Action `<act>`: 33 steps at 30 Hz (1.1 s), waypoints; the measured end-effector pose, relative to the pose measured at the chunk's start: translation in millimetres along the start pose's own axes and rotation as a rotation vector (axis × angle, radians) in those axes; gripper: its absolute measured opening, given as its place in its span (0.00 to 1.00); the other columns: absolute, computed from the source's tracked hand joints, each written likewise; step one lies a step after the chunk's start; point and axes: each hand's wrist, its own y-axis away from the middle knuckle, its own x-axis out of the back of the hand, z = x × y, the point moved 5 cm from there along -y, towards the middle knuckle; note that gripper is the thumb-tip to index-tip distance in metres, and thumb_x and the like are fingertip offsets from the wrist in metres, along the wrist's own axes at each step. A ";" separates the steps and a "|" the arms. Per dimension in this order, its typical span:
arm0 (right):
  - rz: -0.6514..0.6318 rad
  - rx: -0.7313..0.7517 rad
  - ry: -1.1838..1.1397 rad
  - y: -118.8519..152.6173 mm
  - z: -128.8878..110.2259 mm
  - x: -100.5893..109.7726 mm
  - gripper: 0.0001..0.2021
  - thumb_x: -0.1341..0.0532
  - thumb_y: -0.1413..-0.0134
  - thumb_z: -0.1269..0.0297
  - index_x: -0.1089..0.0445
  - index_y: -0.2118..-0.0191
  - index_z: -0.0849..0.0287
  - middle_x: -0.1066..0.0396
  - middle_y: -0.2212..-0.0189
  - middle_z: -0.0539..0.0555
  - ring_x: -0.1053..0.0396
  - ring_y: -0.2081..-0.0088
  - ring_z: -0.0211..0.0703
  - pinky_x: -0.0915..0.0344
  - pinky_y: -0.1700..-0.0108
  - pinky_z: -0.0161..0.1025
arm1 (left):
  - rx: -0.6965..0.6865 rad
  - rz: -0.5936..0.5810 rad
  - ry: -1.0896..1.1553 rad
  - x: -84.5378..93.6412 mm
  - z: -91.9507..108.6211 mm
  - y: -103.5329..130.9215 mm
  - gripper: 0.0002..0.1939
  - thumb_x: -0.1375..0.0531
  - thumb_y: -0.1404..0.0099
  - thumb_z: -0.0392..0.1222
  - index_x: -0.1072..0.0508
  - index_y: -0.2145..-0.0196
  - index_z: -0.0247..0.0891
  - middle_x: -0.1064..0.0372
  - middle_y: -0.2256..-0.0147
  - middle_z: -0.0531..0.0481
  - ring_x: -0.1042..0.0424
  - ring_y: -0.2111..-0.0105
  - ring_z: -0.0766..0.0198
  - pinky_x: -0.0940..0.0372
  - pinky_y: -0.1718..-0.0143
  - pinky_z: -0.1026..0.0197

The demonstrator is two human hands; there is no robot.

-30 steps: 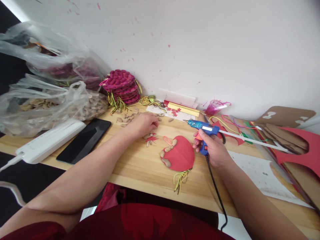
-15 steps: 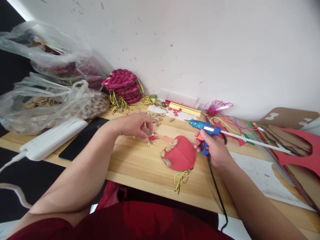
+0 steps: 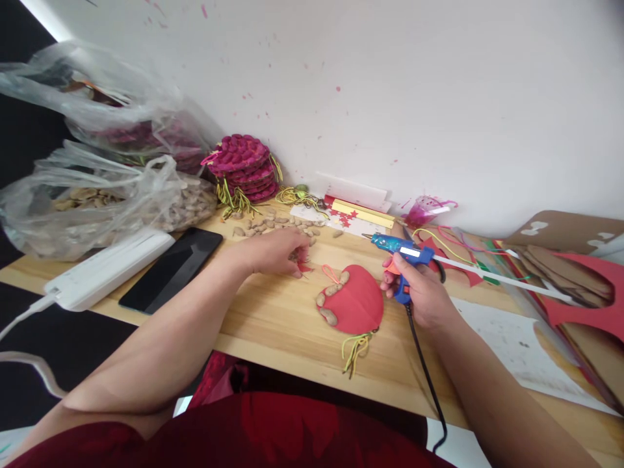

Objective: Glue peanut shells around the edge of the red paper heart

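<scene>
Right hand gripping glue gun, left hand half-curled, partly hiding red scrap, hold unclear, peanuts behind, phone leftward

I find the blue pistol-shaped plastic glue gun smooth and glossy, with a small tapered nozzle that looks metallic. The flat, round red disc appears to be paper or card, smooth and matt. I record the tan, oblong peanut shells as dry, matt and rough. The pale wooden tabletop is smooth, grained, faintly sheened. I note the black rectangular phone as glossy and glass-like, the long white power strip as smooth plastic, and the knotted clear bag as crinkled, shiny plastic film.
</scene>
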 end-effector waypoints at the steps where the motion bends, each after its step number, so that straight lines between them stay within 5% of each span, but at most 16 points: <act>1: 0.000 0.001 -0.001 0.0 0.1 0.1 0.23 0.25 0.54 0.42 0.25 0.69 0.59 0.31 0.79 0.49 0.29 0.77 0.38 0.35 0.79 0.30 | 0.009 0.013 -0.001 -0.2 -0.3 -1.4 0.09 0.33 0.41 0.38 0.25 0.62 0.39 0.30 0.57 0.48 0.30 0.60 0.59 0.40 0.59 0.61; 7: -0.008 -0.002 0.005 0.5 0.6 -0.6 0.24 0.25 0.55 0.41 0.25 0.68 0.59 0.31 0.80 0.49 0.28 0.77 0.38 0.35 0.79 0.30 | 0.015 0.120 -0.004 8.8 -5.5 -2.1 0.10 0.34 0.40 0.39 0.23 0.60 0.40 0.26 0.57 0.48 0.28 0.58 0.58 0.38 0.58 0.61; 15: -0.001 0.007 0.014 0.7 -0.1 -0.7 0.23 0.26 0.53 0.42 0.25 0.68 0.58 0.31 0.79 0.49 0.29 0.77 0.38 0.34 0.78 0.31 | 0.177 0.247 0.041 40.2 -39.6 20.9 0.11 0.42 0.37 0.42 0.20 0.64 0.40 0.21 0.66 0.52 0.25 0.66 0.61 0.37 0.63 0.62; 27: 0.021 0.008 0.027 -0.8 1.9 1.5 0.23 0.26 0.53 0.42 0.24 0.68 0.59 0.30 0.79 0.50 0.29 0.77 0.39 0.35 0.79 0.32 | 0.102 0.148 0.075 20.7 -11.0 4.6 0.06 0.36 0.40 0.36 0.19 0.65 0.40 0.22 0.67 0.51 0.27 0.66 0.62 0.39 0.65 0.63; 33: 0.026 0.013 0.021 -0.3 1.3 0.9 0.23 0.26 0.54 0.42 0.25 0.68 0.59 0.31 0.79 0.49 0.29 0.77 0.39 0.35 0.79 0.32 | 0.103 0.115 0.098 20.4 -12.1 8.4 0.04 0.36 0.42 0.38 0.21 0.67 0.40 0.23 0.69 0.53 0.28 0.68 0.62 0.40 0.66 0.62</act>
